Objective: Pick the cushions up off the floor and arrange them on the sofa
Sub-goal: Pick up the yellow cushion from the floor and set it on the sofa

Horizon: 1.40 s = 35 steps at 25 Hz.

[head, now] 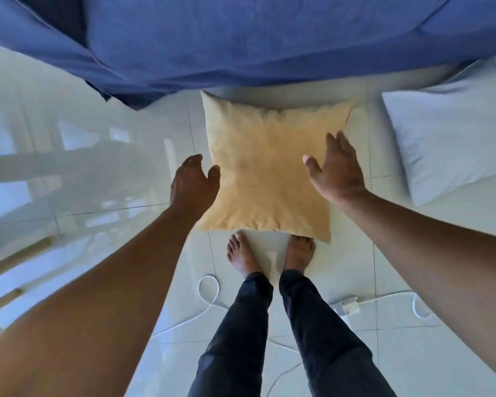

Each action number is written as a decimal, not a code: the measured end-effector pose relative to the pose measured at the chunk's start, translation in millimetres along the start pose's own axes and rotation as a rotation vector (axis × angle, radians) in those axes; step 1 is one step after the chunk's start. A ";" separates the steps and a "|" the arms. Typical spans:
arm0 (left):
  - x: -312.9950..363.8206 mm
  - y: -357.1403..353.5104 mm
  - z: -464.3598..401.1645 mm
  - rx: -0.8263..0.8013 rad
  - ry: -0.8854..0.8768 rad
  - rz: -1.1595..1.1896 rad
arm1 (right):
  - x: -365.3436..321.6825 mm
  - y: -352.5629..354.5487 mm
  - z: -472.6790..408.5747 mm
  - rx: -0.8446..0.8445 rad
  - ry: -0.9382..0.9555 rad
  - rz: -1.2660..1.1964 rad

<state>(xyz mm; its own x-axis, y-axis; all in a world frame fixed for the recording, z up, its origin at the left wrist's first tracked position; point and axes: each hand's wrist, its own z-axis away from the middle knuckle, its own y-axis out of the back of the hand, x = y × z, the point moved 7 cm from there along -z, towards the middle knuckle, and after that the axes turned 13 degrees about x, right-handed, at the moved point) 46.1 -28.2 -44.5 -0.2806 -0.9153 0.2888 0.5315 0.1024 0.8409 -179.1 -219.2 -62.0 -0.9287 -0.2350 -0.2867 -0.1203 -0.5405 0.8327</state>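
Yellow cushion [265, 173] lying on floor [126, 181] at 12 o'clock from feet, near edge hiding toes. Left hand [192, 181] and right hand [337, 170] spreading open, gripping nothing. Blue sofa [241, 38] cropped at top; white cushion [453, 136] cropped at 2 o'clock.

The square cushion [269, 173] is showing a pale yellow, deepening toward a warmer orange-yellow at its middle, plain and unpatterned. The sofa [241, 38] is showing a solid medium blue with darker blue in its folds. The second cushion [450, 138] is appearing white with a faint bluish cast. The floor [112, 173] is showing glossy off-white tiles with thin dark grout lines. The trousers [269, 339] are looking black. The cable [209, 290] is lying white on the tiles.
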 end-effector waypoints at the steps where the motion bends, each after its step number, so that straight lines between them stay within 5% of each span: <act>1: -8.1 -27.0 -18.3 -0.015 0.046 0.017 | 14.8 -24.1 -17.5 0.002 -0.042 -0.017; 6: -43.8 -123.2 -93.5 -0.073 0.309 0.124 | 89.6 -112.1 -78.6 0.030 -0.417 -0.162; 10: -67.7 -168.2 -105.6 -0.146 0.589 0.439 | 116.2 -152.3 -76.9 -0.058 -0.799 -0.618; 14: -60.7 -166.1 -76.9 -0.213 0.655 0.575 | 105.5 -146.7 -60.4 -0.089 -0.828 -0.833; 23: -28.9 -16.5 43.6 -0.106 0.618 0.629 | 62.4 12.0 31.5 -0.073 -0.711 -0.855; 35: 101.3 306.1 210.2 0.011 0.384 0.901 | -59.1 338.0 179.6 -0.045 -0.376 -1.160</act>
<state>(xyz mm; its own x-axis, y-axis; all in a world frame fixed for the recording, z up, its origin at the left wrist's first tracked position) 12.4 -7.6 338.4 0.5070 -0.5571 0.6577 0.4114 0.8270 0.3832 -227.9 -242.9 321.5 -0.3225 0.6497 -0.6884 -0.9403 -0.3032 0.1543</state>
